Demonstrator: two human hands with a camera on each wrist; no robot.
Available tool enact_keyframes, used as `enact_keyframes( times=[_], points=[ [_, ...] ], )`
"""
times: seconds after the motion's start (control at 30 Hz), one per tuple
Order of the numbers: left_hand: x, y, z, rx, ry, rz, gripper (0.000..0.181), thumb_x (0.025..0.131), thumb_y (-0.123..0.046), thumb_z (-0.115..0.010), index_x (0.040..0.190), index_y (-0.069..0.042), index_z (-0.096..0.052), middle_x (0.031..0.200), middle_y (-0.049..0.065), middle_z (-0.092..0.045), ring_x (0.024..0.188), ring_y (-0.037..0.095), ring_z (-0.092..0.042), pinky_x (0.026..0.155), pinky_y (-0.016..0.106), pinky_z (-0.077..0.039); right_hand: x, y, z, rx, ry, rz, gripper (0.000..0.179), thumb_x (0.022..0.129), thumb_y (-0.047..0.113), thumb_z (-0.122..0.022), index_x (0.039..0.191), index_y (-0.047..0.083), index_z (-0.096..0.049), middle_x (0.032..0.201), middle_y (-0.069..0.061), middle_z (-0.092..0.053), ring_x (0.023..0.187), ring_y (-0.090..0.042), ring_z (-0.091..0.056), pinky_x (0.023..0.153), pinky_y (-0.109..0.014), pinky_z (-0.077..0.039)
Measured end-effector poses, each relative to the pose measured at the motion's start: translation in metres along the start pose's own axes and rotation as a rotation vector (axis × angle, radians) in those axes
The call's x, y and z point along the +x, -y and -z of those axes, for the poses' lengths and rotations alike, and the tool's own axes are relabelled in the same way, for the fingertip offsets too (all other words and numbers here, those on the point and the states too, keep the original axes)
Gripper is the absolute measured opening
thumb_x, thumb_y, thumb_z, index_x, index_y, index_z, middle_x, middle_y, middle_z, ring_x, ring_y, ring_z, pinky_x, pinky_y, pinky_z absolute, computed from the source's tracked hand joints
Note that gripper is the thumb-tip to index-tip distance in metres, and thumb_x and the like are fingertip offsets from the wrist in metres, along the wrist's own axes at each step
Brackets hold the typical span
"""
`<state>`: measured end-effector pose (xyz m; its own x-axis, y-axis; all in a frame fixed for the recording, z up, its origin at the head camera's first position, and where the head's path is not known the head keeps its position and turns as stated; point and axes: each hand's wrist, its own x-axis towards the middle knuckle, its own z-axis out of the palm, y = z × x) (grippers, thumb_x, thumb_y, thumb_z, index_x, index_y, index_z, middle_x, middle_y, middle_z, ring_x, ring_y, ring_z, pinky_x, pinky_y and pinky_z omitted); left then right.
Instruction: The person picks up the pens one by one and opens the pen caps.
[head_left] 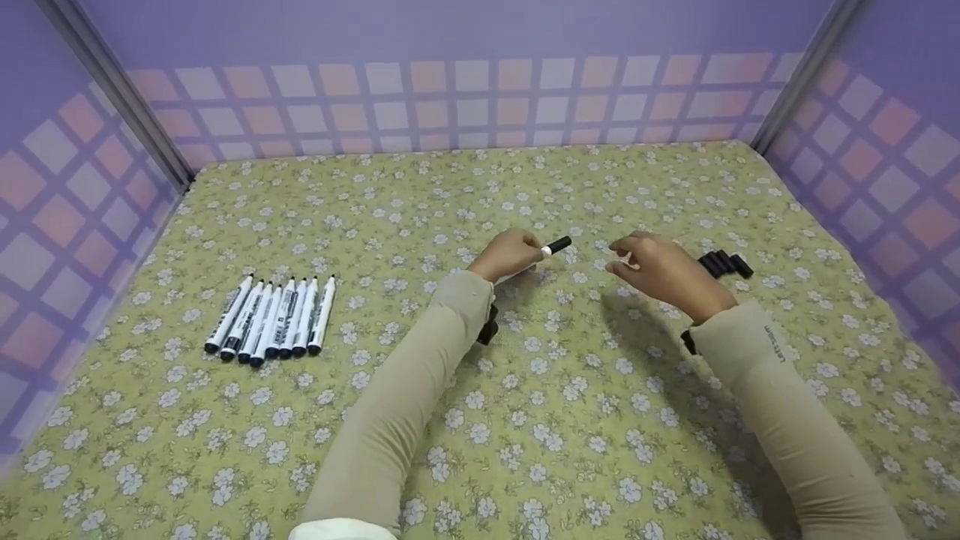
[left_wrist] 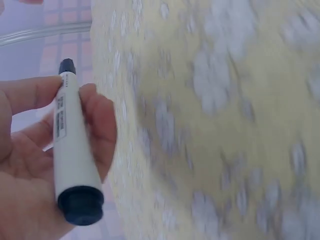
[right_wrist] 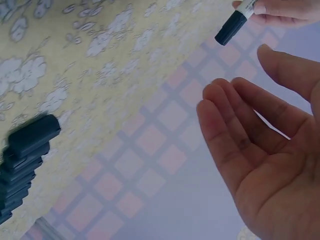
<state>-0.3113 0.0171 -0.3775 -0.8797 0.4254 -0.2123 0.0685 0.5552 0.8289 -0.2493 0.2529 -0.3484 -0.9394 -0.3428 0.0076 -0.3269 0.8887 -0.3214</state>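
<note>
A white marker (left_wrist: pixel 75 135) with a black cap (head_left: pixel 557 245) is held in my left hand (head_left: pixel 511 253), gripped between thumb and fingers. Its capped end points toward my right hand (head_left: pixel 652 268). The right hand is apart from the marker, fingers loosely bent and thumb spread, with nothing in it, as the right wrist view shows. Close beside that hand, several black marker caps (head_left: pixel 724 263) lie in a row on the cloth; the right wrist view shows the same row of caps (right_wrist: pixel 35 135) at its left edge.
On the left of the floral tablecloth (head_left: pixel 540 420), several uncapped white markers (head_left: pixel 277 319) lie side by side, tips away from me. Purple walls with a checked band (head_left: pixel 465 101) enclose the back and sides.
</note>
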Motion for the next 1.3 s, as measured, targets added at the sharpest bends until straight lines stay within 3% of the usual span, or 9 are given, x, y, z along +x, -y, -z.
enact_keyframes(
  times=[0.1, 0.2, 0.4, 0.57, 0.73, 0.9, 1.1, 1.3],
  points=[
    [-0.005, 0.004, 0.006, 0.005, -0.014, -0.030, 0.029, 0.099, -0.019, -0.050, 0.119, -0.003, -0.063, 0.102, 0.018, -0.062, 0.060, 0.012, -0.044, 0.060, 0.029, -0.041, 0.001, 0.005, -0.003, -0.017, -0.056, 0.088, 0.039, 0.096, 0.019, -0.059, 0.129, -0.002, -0.056, 0.124, -0.022, -0.058, 0.107, -0.036, -0.061, 0.085, -0.048, -0.053],
    [-0.011, 0.006, 0.012, 0.073, -0.032, -0.091, 0.029, 0.101, -0.022, -0.050, 0.116, -0.003, -0.065, 0.100, 0.019, -0.061, 0.062, 0.012, -0.041, 0.061, 0.028, -0.038, 0.001, 0.011, -0.006, -0.037, -0.111, 0.189, 0.039, 0.095, 0.018, -0.061, 0.129, -0.001, -0.056, 0.125, -0.020, -0.058, 0.109, -0.035, -0.061, 0.084, -0.046, -0.053],
    [-0.026, 0.007, 0.015, 0.284, -0.087, -0.241, 0.028, 0.100, -0.023, -0.052, 0.114, -0.007, -0.070, 0.100, 0.009, -0.067, 0.067, 0.014, -0.048, 0.063, 0.028, -0.040, 0.004, 0.019, -0.010, -0.087, -0.211, 0.410, 0.040, 0.094, 0.015, -0.063, 0.130, -0.001, -0.056, 0.122, -0.020, -0.060, 0.109, -0.034, -0.061, 0.087, -0.044, -0.053],
    [-0.039, 0.006, 0.013, 0.489, -0.137, -0.408, 0.028, 0.099, -0.022, -0.052, 0.114, -0.008, -0.071, 0.099, 0.007, -0.067, 0.076, 0.015, -0.060, 0.069, 0.029, -0.049, 0.005, 0.026, -0.016, -0.115, -0.280, 0.536, 0.040, 0.093, 0.014, -0.064, 0.129, -0.001, -0.056, 0.119, -0.018, -0.060, 0.107, -0.031, -0.062, 0.086, -0.041, -0.054],
    [-0.054, 0.006, 0.009, 0.713, -0.228, -0.567, 0.027, 0.099, -0.024, -0.053, 0.113, -0.010, -0.071, 0.101, 0.005, -0.068, 0.083, 0.016, -0.067, 0.073, 0.029, -0.055, 0.005, 0.036, -0.022, -0.145, -0.306, 0.597, 0.040, 0.092, 0.014, -0.065, 0.128, 0.000, -0.057, 0.118, -0.015, -0.061, 0.105, -0.027, -0.062, 0.085, -0.037, -0.055],
    [-0.068, 0.007, 0.004, 0.811, -0.308, -0.694, 0.024, 0.099, -0.024, -0.053, 0.110, -0.011, -0.071, 0.099, 0.004, -0.069, 0.077, 0.014, -0.066, 0.065, 0.027, -0.054, 0.004, 0.046, -0.026, -0.155, -0.315, 0.634, 0.037, 0.093, 0.014, -0.064, 0.127, 0.000, -0.058, 0.117, -0.013, -0.062, 0.101, -0.024, -0.064, 0.081, -0.033, -0.056],
    [-0.080, 0.009, 0.003, 0.823, -0.350, -0.809, 0.024, 0.098, -0.021, -0.055, 0.110, -0.008, -0.071, 0.097, 0.006, -0.069, 0.076, 0.015, -0.065, 0.065, 0.026, -0.053, 0.002, 0.053, -0.029, -0.151, -0.305, 0.653, 0.032, 0.092, 0.013, -0.065, 0.121, 0.001, -0.063, 0.108, -0.012, -0.066, 0.093, -0.022, -0.066, 0.077, -0.031, -0.056],
    [-0.089, 0.012, 0.003, 0.812, -0.363, -0.873, 0.020, 0.097, -0.019, -0.056, 0.104, -0.008, -0.072, 0.091, 0.005, -0.067, 0.071, 0.014, -0.062, 0.062, 0.025, -0.052, 0.000, 0.061, -0.032, -0.166, -0.294, 0.672, 0.021, 0.092, 0.013, -0.065, 0.110, 0.001, -0.067, 0.090, -0.009, -0.067, 0.076, -0.017, -0.064, 0.068, -0.027, -0.055]
  ],
)
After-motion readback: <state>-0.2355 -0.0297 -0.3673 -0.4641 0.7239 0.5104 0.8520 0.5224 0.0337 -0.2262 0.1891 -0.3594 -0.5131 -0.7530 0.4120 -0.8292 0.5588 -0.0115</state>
